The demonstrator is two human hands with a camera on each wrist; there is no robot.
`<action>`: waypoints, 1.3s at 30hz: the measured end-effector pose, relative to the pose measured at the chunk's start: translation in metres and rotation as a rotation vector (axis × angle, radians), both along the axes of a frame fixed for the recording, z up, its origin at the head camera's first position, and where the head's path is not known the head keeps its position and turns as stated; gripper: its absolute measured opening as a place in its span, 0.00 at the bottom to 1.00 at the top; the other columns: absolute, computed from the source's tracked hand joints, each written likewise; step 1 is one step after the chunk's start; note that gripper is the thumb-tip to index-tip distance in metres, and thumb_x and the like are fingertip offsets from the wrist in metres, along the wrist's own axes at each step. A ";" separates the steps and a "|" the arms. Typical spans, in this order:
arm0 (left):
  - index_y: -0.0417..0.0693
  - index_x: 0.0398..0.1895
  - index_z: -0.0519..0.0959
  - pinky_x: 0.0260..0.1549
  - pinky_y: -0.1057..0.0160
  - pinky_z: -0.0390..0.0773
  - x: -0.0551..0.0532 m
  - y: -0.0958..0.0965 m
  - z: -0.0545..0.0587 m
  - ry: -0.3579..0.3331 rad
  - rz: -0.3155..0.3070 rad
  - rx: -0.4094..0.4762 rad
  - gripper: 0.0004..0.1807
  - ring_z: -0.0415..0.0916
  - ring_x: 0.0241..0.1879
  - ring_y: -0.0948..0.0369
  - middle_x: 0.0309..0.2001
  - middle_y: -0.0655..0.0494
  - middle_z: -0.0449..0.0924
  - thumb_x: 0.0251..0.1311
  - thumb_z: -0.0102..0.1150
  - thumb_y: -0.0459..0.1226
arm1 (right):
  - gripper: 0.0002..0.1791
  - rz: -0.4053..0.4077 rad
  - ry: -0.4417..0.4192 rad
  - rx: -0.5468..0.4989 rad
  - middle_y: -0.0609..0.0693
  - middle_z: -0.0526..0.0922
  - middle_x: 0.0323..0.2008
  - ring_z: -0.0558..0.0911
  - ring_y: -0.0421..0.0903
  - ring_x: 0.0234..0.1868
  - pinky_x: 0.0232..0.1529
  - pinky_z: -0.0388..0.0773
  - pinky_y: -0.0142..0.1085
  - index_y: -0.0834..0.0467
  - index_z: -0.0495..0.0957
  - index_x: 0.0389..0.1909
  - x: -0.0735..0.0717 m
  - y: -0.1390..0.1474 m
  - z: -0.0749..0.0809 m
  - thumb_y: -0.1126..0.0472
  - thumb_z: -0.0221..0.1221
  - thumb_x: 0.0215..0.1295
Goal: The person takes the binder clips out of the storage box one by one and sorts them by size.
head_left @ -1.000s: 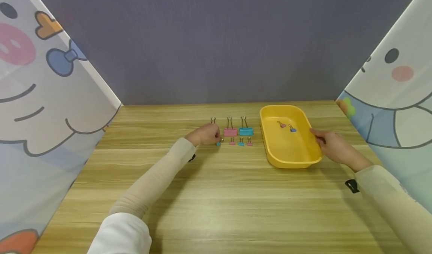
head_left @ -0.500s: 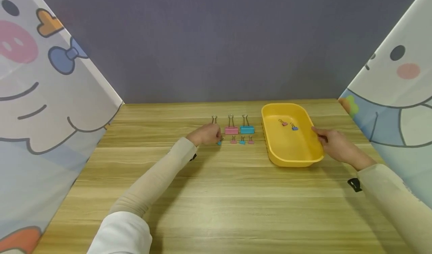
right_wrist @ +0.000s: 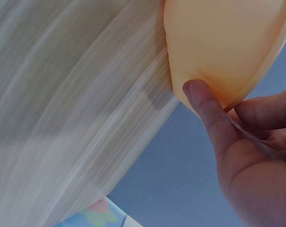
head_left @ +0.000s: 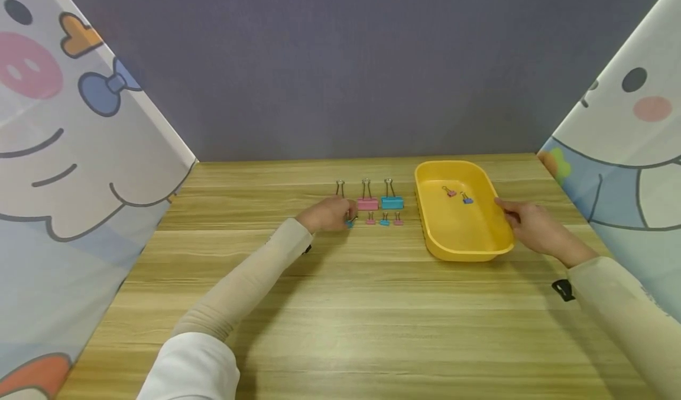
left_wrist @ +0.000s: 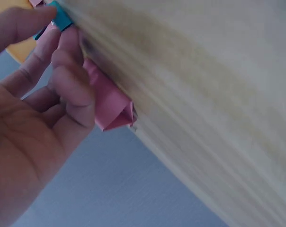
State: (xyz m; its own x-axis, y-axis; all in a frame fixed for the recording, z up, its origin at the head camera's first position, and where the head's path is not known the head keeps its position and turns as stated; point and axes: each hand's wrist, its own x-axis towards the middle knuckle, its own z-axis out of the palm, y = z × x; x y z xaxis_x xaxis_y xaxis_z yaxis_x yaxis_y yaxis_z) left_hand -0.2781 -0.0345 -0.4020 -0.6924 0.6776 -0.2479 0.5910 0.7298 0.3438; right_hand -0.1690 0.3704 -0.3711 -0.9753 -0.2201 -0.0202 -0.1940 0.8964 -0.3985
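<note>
My left hand [head_left: 328, 214] pinches a small blue binder clip [left_wrist: 61, 18] between thumb and fingers, low over the tabletop. Beside those fingers in the left wrist view is a large pink binder clip [left_wrist: 110, 104], partly covered by them. My right hand [head_left: 534, 228] grips the right rim of a yellow tray [head_left: 468, 252], with the thumb against its outer wall in the right wrist view. Inside the tray lie a small pink binder clip [head_left: 451, 193] and a small blue-purple one [head_left: 467, 200].
Right of my left hand stand a large pink clip [head_left: 367, 204] and a large blue clip [head_left: 392, 202]. Before them sit small pink [head_left: 370, 221], blue [head_left: 385, 221] and pink [head_left: 398, 221] clips. Wire handles [head_left: 340, 188] show behind the hand. A grey panel [head_left: 351, 69] closes the back.
My left hand has shifted slightly right, its fingers now further over the small blue clip. The right hand keeps its grip on the tray. The head view has drifted a little.
</note>
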 end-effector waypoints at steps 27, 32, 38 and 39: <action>0.47 0.29 0.76 0.32 0.66 0.70 0.003 0.015 0.001 -0.004 0.013 0.063 0.04 0.67 0.27 0.64 0.28 0.58 0.73 0.60 0.60 0.32 | 0.23 0.000 0.014 -0.009 0.77 0.68 0.53 0.76 0.56 0.34 0.32 0.71 0.44 0.75 0.62 0.62 0.000 0.002 0.000 0.70 0.48 0.68; 0.42 0.39 0.80 0.40 0.59 0.75 0.002 0.015 0.017 0.018 0.023 0.128 0.06 0.70 0.23 0.62 0.29 0.55 0.78 0.64 0.56 0.35 | 0.23 0.003 0.011 -0.008 0.76 0.68 0.54 0.77 0.57 0.38 0.34 0.72 0.45 0.75 0.62 0.62 0.001 0.002 -0.001 0.70 0.48 0.68; 0.43 0.39 0.79 0.28 0.64 0.74 -0.001 0.021 0.039 0.183 0.019 0.259 0.07 0.71 0.24 0.64 0.29 0.58 0.76 0.65 0.52 0.34 | 0.23 0.010 0.025 -0.014 0.75 0.69 0.54 0.77 0.61 0.43 0.38 0.73 0.49 0.75 0.62 0.62 0.001 0.002 -0.001 0.70 0.48 0.69; 0.44 0.39 0.79 0.28 0.65 0.74 -0.001 0.023 0.041 0.206 0.018 0.279 0.07 0.72 0.25 0.65 0.30 0.58 0.77 0.65 0.51 0.34 | 0.23 0.011 0.027 -0.011 0.75 0.70 0.53 0.77 0.61 0.43 0.38 0.73 0.49 0.75 0.62 0.62 0.001 0.001 -0.001 0.70 0.48 0.69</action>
